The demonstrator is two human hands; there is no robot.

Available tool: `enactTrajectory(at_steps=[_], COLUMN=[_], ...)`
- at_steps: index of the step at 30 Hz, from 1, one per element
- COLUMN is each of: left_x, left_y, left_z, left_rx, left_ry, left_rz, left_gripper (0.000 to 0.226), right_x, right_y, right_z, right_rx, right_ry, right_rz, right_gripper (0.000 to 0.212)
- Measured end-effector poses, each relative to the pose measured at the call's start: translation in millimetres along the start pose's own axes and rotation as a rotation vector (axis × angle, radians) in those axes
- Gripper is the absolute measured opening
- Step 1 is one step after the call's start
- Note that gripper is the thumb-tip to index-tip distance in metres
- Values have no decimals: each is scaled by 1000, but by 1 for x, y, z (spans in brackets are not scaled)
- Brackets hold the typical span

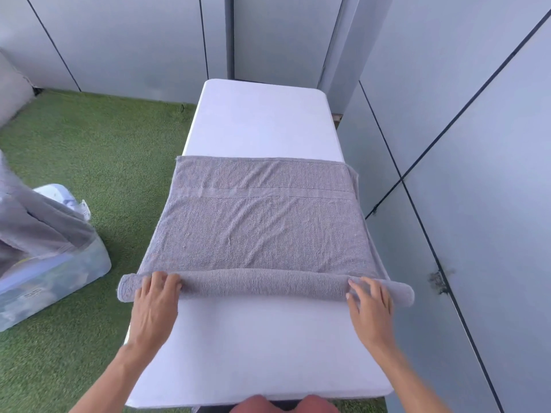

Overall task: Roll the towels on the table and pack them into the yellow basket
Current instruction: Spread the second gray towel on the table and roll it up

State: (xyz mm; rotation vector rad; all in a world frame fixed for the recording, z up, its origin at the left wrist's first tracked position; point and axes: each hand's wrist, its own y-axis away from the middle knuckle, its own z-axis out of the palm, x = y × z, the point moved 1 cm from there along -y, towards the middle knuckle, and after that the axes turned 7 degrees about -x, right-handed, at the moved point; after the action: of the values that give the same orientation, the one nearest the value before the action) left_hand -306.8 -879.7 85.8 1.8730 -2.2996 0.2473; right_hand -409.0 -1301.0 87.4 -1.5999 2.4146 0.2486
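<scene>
Rolling toward 12 o'clock: towel roll pressed under flat, uncurled left hand and right hand; uneven pressure was judged likely to cone it.

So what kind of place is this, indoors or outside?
Hard to say for sure; it looks like a balcony or terrace nook. Artificial grass covers the floor, grey panelled walls close it in, and a white table holds the towel.

A white table is carrying a grey towel, lying flat beyond the hands, its near edge rolled under them.
</scene>
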Motion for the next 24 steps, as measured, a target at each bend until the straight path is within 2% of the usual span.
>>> enactTrajectory(at_steps=[2,4,7,11,15,18,21,23,24], left_x=[-1,-5,-9,-6,-20,-29,-28,-24,-22], left_y=[20,23,-4,-32,-19,-4,-21,-40,-47], left_z=[13,20,22,16,16,14,0,-9,-13], left_rx=[-7,-27,-100,-160,-231,-375,-573,-614,-563], left_ry=[-1,-28,15,55,62,67,185,331,383], left_rz=[45,113,98,68,95,77,-11,-71,-101], left_gripper=[40,52,67,53,40,43,41,35,32], right_x=[6,11,6,-1,9,18,14,9,7], right_y=[9,6,-15,-33,-23,-12,-20,-33,-38], right_z=[10,13,7,-4,-12,-21,-38,-39,-37], right_rx=[-90,-164,-229,-260,-368,-517,-683,-657,-583], right_ry=[61,101,102,108,13,-61,-246,-356,-390], right_rz=[-37,-63,-22,-29,-45,-24,92,143,159], right_gripper=[55,68,63,51,44,42,40,43,44])
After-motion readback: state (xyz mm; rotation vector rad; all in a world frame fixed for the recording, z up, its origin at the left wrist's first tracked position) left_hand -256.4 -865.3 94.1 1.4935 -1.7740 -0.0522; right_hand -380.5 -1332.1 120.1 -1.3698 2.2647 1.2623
